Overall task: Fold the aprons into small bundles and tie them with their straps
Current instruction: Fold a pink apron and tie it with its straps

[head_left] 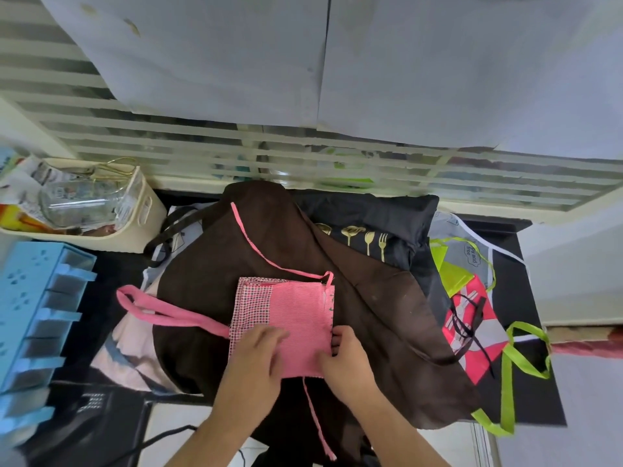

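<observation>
**Both hands on the folded pink apron**

Nearest the lens, two bare forearms are reaching up from the bottom edge, and both hands are sitting on the folded pink apron [290, 323]. The left hand [258, 357] is lying flat, fingers straight and spread a little, pressing down on the lower left part of the pink rectangle. The right hand [347, 357] is working the lower right corner, thumb on top and fingers curling round the edge, pinching the fabric there.

The apron itself is lying as a compact rectangle, checked panel on its left, plain pink weave on its right, resting on top of a spread brown apron [371, 298]. A wide pink neck loop [158, 313] is trailing off to the left, a thin pink strap [256, 246] is running up and away across the brown cloth, and another thin pink strap [318, 423] is dangling down between the wrists.

Further back, a black apron with gold cutlery print [371, 227] is lying beside the brown one, and at the right a grey apron with neon green straps [472, 281] is spread on the dark table [536, 392]. At the left, a blue plastic rack [33, 315] and a cream basket [141, 210] holding a glass jar [77, 203] are sitting.
</observation>
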A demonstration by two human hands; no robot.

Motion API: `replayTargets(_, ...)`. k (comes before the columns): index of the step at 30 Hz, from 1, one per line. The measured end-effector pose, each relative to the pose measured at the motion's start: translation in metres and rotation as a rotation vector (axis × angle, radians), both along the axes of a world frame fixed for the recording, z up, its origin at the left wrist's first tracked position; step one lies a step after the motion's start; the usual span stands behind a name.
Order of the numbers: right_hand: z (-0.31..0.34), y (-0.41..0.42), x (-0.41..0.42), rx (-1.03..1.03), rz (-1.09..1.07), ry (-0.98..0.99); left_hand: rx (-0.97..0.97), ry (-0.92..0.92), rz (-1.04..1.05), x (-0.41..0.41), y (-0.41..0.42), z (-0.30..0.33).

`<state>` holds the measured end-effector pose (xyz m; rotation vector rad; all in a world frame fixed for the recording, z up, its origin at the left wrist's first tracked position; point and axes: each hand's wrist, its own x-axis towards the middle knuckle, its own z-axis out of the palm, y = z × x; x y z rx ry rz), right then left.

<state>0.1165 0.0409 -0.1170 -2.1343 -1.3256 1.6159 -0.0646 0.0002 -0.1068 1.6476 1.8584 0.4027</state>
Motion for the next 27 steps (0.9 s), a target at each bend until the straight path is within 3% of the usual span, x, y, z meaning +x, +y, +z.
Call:
replayTargets(4, -0.003, 0.014, -0.004, -0.075, 0.021, -0.045, -0.162, -0.006, -0.099, 0.005, -0.014, -0.022)
replayTargets(11, 0.004, 0.017, 0.008, -0.085, 0.021, 0.023, -0.138, 0.031, -0.074, 0.005, -0.008, -0.024)
replayTargets(18, 0.008, 0.005, 0.055, -0.102, -0.336, 0.057, -0.208, 0.004, -0.066, 0.022, 0.006, -0.024)
replayTargets(21, 0.011, -0.002, 0.061, -0.130, -0.429, 0.048, -0.143, 0.065, -0.095, 0.034, 0.007, -0.023)
replayTargets(24, 0.011, -0.012, 0.063, -0.174, -0.461, 0.017, -0.110, -0.043, -0.172, 0.052, 0.007, -0.019)
replayTargets(27, 0.007, -0.023, 0.062, -0.349, -0.538, 0.196, -0.179, -0.152, -0.241, 0.068, 0.005, -0.024)
